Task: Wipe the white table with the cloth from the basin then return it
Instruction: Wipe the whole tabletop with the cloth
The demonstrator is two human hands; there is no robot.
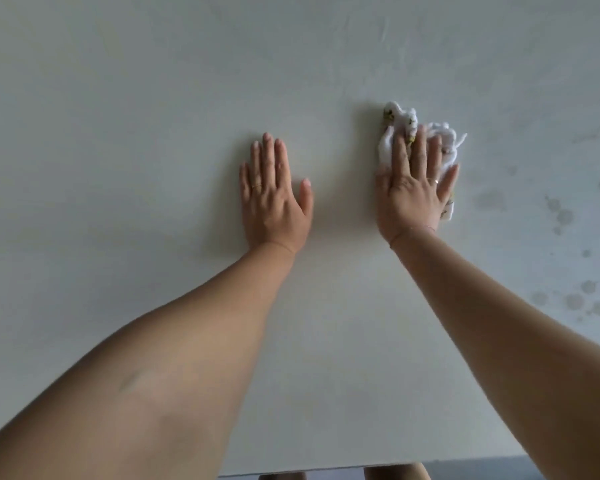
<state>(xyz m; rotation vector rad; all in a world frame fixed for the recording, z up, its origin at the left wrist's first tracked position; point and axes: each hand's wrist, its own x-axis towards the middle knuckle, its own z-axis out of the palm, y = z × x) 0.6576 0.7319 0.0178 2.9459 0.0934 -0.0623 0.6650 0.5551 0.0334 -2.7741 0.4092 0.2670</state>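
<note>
The white table (153, 116) fills almost the whole head view. My right hand (413, 192) lies flat, fingers spread, pressing a crumpled white cloth (400, 121) with small yellow marks onto the table right of centre. Cloth shows beyond the fingertips and at the hand's right side; the rest is hidden under the palm. My left hand (274, 195) rests flat on the bare table to the left of it, fingers apart, holding nothing. The basin is not in view.
Wet spots and smears (565, 216) dot the table's right side. The table's near edge (326, 471) runs along the bottom, with my feet and a grey floor just below it.
</note>
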